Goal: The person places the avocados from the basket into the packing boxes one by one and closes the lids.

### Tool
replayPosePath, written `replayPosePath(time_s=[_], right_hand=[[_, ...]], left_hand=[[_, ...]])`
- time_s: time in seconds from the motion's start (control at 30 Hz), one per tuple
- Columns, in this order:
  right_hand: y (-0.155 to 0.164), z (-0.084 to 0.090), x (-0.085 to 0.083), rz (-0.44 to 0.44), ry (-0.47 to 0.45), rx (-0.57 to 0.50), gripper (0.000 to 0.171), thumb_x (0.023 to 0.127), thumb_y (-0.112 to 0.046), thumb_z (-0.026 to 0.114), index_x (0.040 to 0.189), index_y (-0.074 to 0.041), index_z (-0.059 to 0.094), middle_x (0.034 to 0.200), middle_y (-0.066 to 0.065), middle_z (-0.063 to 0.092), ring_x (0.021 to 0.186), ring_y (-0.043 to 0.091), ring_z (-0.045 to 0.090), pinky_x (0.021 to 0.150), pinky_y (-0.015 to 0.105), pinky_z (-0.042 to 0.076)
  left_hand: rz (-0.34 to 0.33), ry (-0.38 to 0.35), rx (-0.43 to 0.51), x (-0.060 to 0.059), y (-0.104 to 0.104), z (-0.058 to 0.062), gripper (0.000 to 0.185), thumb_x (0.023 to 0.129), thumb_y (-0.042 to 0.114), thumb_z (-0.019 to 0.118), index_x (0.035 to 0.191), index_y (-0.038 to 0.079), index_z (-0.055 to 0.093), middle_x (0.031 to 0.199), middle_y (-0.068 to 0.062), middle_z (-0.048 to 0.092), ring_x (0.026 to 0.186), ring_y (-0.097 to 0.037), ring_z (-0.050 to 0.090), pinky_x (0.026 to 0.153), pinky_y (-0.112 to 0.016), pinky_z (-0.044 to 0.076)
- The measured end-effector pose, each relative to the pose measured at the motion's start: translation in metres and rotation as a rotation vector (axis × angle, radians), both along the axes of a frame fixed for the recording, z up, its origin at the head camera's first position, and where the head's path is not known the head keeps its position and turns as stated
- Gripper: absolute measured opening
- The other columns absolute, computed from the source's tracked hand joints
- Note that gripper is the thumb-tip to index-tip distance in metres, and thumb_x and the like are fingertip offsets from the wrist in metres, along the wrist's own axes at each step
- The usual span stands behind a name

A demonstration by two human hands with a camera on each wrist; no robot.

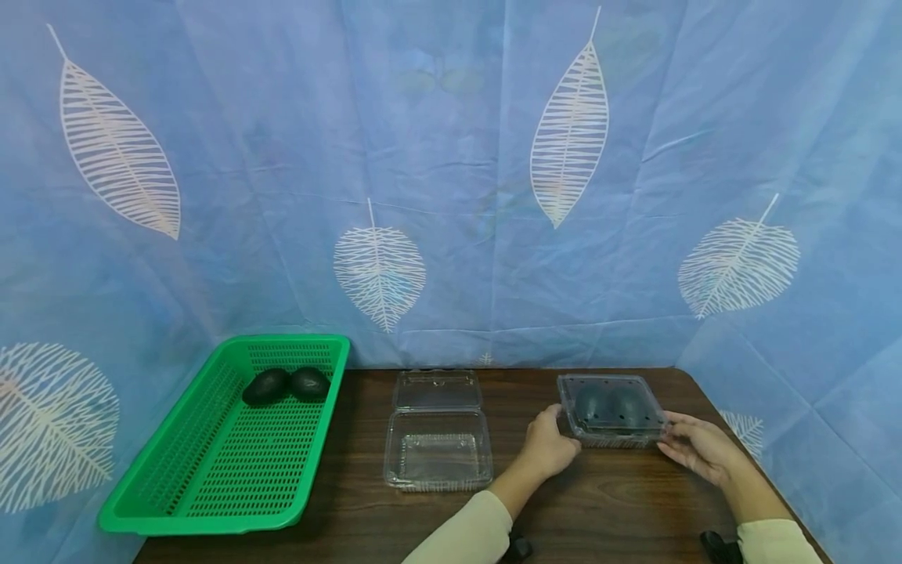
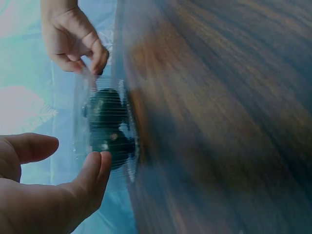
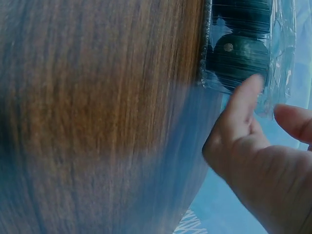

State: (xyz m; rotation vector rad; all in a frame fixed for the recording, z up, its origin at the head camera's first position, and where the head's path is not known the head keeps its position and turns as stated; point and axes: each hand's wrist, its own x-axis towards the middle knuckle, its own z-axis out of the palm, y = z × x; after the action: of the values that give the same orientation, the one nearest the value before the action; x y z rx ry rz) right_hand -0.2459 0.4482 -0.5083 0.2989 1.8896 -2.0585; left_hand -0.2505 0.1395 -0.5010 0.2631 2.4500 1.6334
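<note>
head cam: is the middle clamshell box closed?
No. The middle clamshell box lies with its lid folded back toward the curtain and holds nothing, while the closed box on the right holds two avocados.

I see a dark wood-grain tabletop (image 1: pixel 606 509) set into a corner, with blue cloth drapes (image 1: pixel 451 157) printed with pale leaf shapes hanging behind and on both sides, evenly lit.

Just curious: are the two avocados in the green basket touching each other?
Touching. In the head view the two avocados lie side by side at the far end of the green basket, with no gap showing where their dark skins meet.
</note>
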Motion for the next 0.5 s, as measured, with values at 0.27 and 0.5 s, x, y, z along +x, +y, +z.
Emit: replayPosePath(time_s=[0.27, 0.5], right_hand=[[0.003, 0.005, 0.007, -0.055, 0.058, 0.204, 0.037, 0.112, -0.023, 0.042, 0.149, -0.025, 0.048, 0.119, -0.01, 0.054, 0.095, -0.004, 0.063, 0.094, 0.03, 0.059], [-0.013, 0.018, 0.018, -0.177, 0.232, 0.374, 0.018, 0.112, -0.033, 0.042, 0.117, -0.042, 0.057, 0.098, -0.036, 0.054, 0.091, -0.013, 0.058, 0.081, 0.018, 0.057]], left_hand=[[-0.029, 0.007, 0.158, 0.006, -0.026, 0.015, 0.069, 0.09, 0.0, 0.069, 0.154, 0.004, 0.044, 0.143, -0.009, 0.057, 0.087, -0.01, 0.066, 0.07, -0.026, 0.055], [-0.057, 0.087, 0.171, 0.008, -0.057, 0.036, 0.068, 0.096, 0.009, 0.069, 0.157, 0.008, 0.041, 0.156, -0.009, 0.048, 0.114, -0.02, 0.068, 0.08, -0.029, 0.06]])
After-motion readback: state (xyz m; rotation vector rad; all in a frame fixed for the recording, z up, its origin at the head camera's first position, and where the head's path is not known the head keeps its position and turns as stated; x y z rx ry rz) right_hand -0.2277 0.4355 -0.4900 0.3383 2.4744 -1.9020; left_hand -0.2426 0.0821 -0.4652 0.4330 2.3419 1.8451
